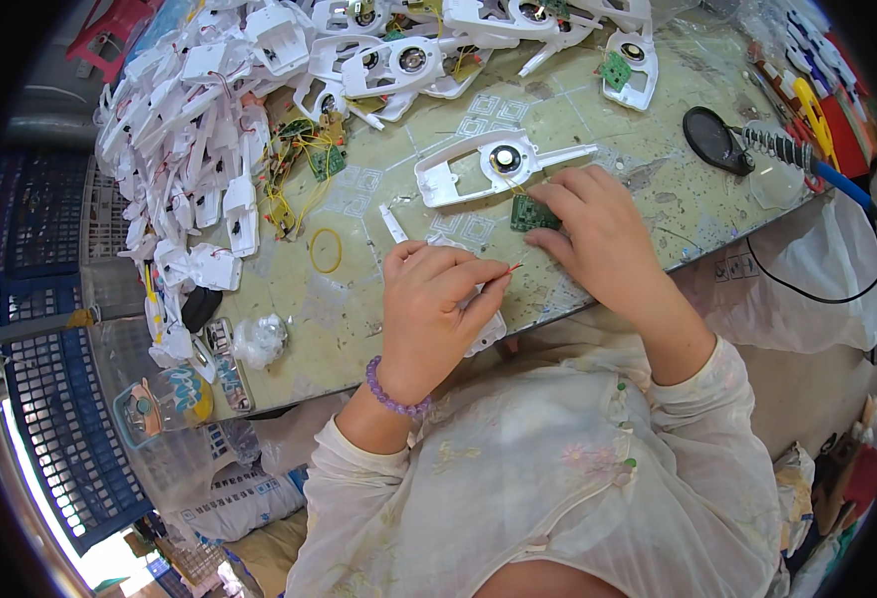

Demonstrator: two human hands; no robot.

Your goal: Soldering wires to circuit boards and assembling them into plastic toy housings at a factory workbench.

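Small green circuit board (533,212) sits on the desk (598,130) w/ right hand (598,234) fingers pressed shut on it, left hand (436,299) pinching a thin red wire (511,268); best keep board pinned flat, wire tip steady.

Person in pale floral blouse
Sheer cream sleeves (478,478) with faint flower print, small green buttons; purple bead bracelet (394,396) on left wrist, frame centre.
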